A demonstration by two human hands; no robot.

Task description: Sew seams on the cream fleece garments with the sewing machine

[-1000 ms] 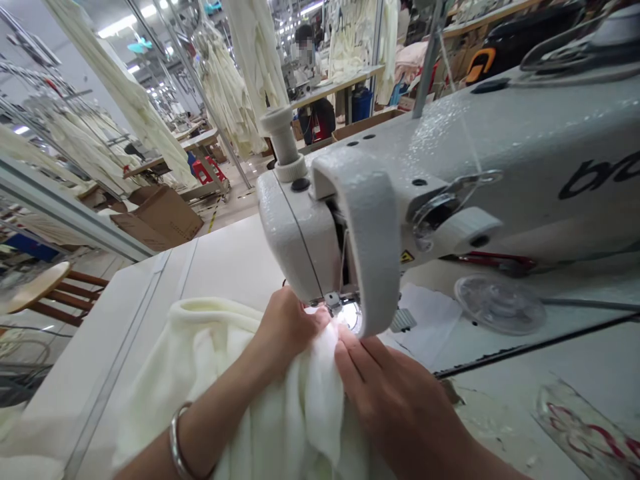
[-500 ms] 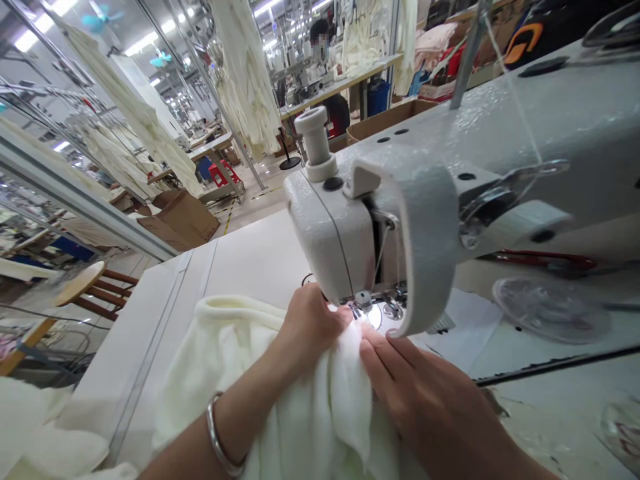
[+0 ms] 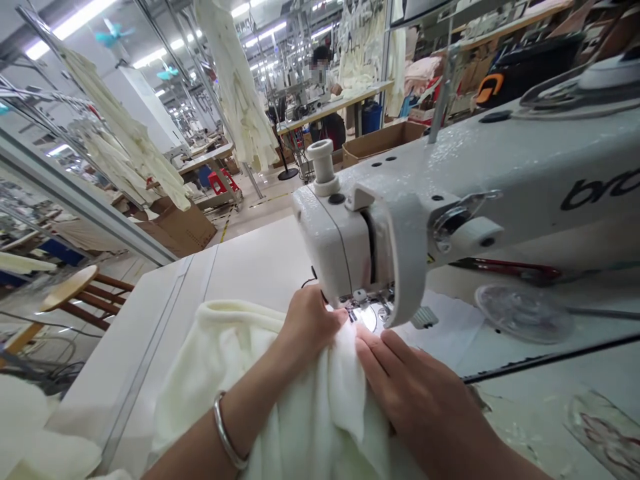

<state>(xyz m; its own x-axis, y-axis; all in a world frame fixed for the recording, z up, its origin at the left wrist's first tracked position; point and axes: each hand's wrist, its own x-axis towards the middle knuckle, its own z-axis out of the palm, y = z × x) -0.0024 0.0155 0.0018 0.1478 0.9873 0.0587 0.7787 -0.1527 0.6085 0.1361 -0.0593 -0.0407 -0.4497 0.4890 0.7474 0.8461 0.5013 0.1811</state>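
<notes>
A cream-coloured fabric garment [image 3: 235,333] lies bunched in soft folds in front of the sewing machine [image 3: 333,243]. Its edge runs up to the lit spot by the presser foot [image 3: 356,310]. Curled around the fabric just left of the needle area is my left hand [image 3: 310,317], closed, with a silver bangle [image 3: 227,433] on the wrist. On the right side, my right hand [image 3: 415,377] presses the fabric edge with its fingers held together; its thumb is hidden. Both sets of fingertips are close to the foot. The needle tip cannot be made out.
Right of the needle lie a clear plastic disc [image 3: 523,313] and a red-handled tool [image 3: 515,268]. More cream fabric [image 3: 45,433] is at lower left. Beyond the white table [image 3: 255,260] stand a wooden stool [image 3: 75,290], cardboard boxes [image 3: 183,227], hanging garments [image 3: 240,100] and a person [image 3: 323,73].
The camera view has shifted, so more of the machine's arm and its lettering shows. Both hands keep nearly the same places on the fabric; the right fingertips sit slightly further left in view.
</notes>
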